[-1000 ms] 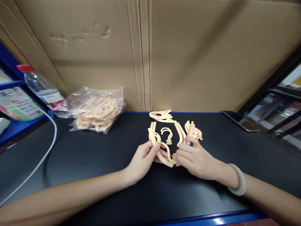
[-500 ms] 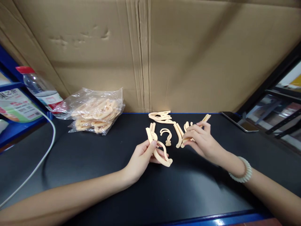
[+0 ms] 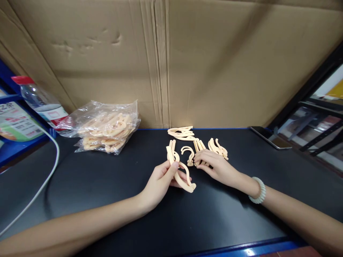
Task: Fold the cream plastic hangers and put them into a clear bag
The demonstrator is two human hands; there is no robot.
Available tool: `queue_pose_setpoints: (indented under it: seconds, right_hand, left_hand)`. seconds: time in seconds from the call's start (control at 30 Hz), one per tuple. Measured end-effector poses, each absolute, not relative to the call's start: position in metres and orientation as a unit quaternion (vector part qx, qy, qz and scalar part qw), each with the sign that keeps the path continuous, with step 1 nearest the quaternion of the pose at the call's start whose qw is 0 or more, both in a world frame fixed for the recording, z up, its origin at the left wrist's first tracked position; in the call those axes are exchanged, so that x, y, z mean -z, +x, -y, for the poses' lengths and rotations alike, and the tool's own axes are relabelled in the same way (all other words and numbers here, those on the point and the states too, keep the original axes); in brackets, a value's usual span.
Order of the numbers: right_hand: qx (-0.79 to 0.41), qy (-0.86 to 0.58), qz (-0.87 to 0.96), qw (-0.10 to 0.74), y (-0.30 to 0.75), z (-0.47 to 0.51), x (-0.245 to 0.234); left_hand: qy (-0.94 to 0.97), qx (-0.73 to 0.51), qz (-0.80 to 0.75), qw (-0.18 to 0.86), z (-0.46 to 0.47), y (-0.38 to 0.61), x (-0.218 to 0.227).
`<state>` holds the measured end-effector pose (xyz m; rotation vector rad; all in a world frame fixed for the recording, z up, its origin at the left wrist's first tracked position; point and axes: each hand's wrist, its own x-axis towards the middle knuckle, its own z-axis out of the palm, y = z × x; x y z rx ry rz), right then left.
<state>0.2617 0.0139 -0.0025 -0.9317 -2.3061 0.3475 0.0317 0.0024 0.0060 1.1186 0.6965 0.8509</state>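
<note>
Cream plastic parts of folding clothes hangers are spread over the black table. My left hand (image 3: 160,180) is closed around a partly joined hanger (image 3: 184,184), pinching it between thumb and fingers, its curved end pointing towards me. Behind that hand lie further narrow hanger pieces (image 3: 173,144), partly covered. A loose hanger hook (image 3: 190,157) rests between my two hands. My right hand (image 3: 215,166) is down at a row of slim hanger arms (image 3: 199,144), its fingers curled over their near ends; the fingertips are partly hidden. Just behind it lies a group of hooks (image 3: 218,148).
A folded hanger (image 3: 180,132) lies near the cardboard wall (image 3: 241,71). Clear bags of hanger parts (image 3: 107,130) are stacked at the left, beside a red-capped bottle (image 3: 43,100). A white cable (image 3: 50,171) crosses the left side. A phone-like slab (image 3: 270,137) sits far right.
My right hand has moved left and down with a hanger arm, from beside the hooks to the row of arms, uncovering the hooks. My left hand keeps its hold. The view has shifted slightly.
</note>
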Motion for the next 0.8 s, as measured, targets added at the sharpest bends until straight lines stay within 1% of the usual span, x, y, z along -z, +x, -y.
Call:
queue_pose_setpoints:
  seconds: [0.27, 0.37, 0.47, 0.6, 0.7, 0.8]
  right_hand:
    - [-0.065, -0.378, 0.876, 0.291, 0.266, -0.014, 0.001]
    - [-0.033, -0.367, 0.873, 0.319, 0.263, -0.008, -0.003]
    - [0.005, -0.308, 0.889, 0.340, 0.254, 0.005, -0.011]
    - [0.103, -0.200, 0.931, 0.287, 0.240, 0.023, -0.018]
    - [0.154, -0.194, 0.935, 0.253, 0.236, 0.026, -0.018]
    - [0.168, -0.204, 0.932, 0.247, 0.238, 0.024, -0.016]
  left_hand:
    - [0.504, -0.381, -0.312, 0.710, -0.003, 0.032, -0.005]
    - [0.512, -0.384, -0.318, 0.700, -0.003, 0.032, -0.005]
    - [0.523, -0.390, -0.317, 0.688, -0.004, 0.032, -0.004]
    - [0.574, -0.396, -0.331, 0.635, -0.004, 0.032, -0.005]
    - [0.613, -0.404, -0.350, 0.582, -0.003, 0.033, -0.009]
    - [0.613, -0.398, -0.364, 0.577, -0.002, 0.033, -0.012]
